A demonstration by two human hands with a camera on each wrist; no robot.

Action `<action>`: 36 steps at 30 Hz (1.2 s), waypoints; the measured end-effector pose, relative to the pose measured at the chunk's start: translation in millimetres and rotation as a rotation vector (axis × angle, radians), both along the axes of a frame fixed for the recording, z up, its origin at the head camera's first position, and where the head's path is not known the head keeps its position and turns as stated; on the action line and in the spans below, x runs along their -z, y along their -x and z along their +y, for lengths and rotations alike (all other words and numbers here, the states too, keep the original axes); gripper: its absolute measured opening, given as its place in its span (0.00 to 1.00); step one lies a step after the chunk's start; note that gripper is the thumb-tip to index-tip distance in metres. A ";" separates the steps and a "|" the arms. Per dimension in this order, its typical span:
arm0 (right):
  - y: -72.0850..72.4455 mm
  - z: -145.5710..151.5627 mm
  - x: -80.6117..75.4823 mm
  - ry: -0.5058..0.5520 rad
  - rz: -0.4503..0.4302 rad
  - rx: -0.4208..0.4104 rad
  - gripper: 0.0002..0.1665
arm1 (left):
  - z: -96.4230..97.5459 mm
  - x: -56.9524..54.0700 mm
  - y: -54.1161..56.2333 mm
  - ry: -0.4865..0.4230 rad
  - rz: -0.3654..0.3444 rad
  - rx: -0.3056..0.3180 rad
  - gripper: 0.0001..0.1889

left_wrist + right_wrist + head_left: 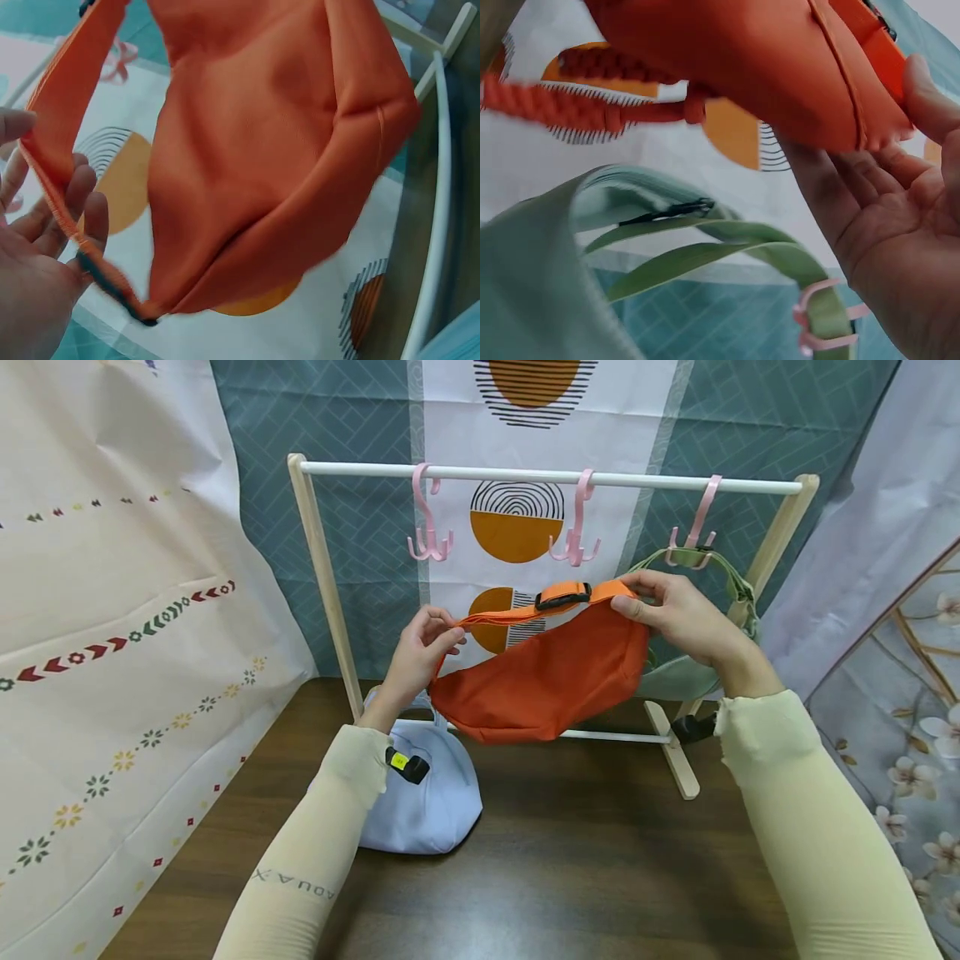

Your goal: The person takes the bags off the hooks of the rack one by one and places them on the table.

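An orange-red waist bag [543,681] hangs between both hands in front of the rack, its lighter orange strap [491,617] along the top with a black buckle [564,600]. At the strap's left end, my left hand [415,652] pinches the webbing between thumb and fingers. My right hand [686,614] holds the bag's upper right corner, thumb on the near side and fingers behind. A braided red-orange cord [592,105] dangles beneath the bag in the right wrist view.
A clothes rack [318,552] carries pink hooks on its white bar; the left hook [427,518] and middle hook [577,522] hold nothing. From the right hook [701,518] hangs a green bag [678,681]. A light blue bag [431,802] sits on the brown table [555,860].
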State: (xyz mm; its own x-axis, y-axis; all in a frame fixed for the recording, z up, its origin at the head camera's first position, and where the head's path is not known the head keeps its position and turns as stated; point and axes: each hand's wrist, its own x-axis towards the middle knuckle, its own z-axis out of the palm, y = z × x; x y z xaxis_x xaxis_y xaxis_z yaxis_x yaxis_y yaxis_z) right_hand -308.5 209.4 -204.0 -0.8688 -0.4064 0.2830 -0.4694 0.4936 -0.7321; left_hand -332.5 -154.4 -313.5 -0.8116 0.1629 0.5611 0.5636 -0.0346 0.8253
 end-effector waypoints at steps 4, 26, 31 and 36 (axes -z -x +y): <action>-2.9 -3.4 -12.3 -0.015 0.012 0.002 0.27 | 3.1 10.0 -0.6 0.056 -0.027 0.034 0.05; -7.8 -17.1 -46.2 -0.173 0.055 -0.006 0.26 | 15.2 26.2 -10.2 0.078 -0.092 0.156 0.15; -8.2 -24.8 -56.3 -0.209 0.043 -0.037 0.25 | 23.2 33.4 -9.2 0.065 -0.116 0.221 0.20; -9.3 -31.4 -63.2 -0.245 0.041 -0.065 0.24 | 30.9 41.7 -10.3 0.089 -0.128 0.243 0.23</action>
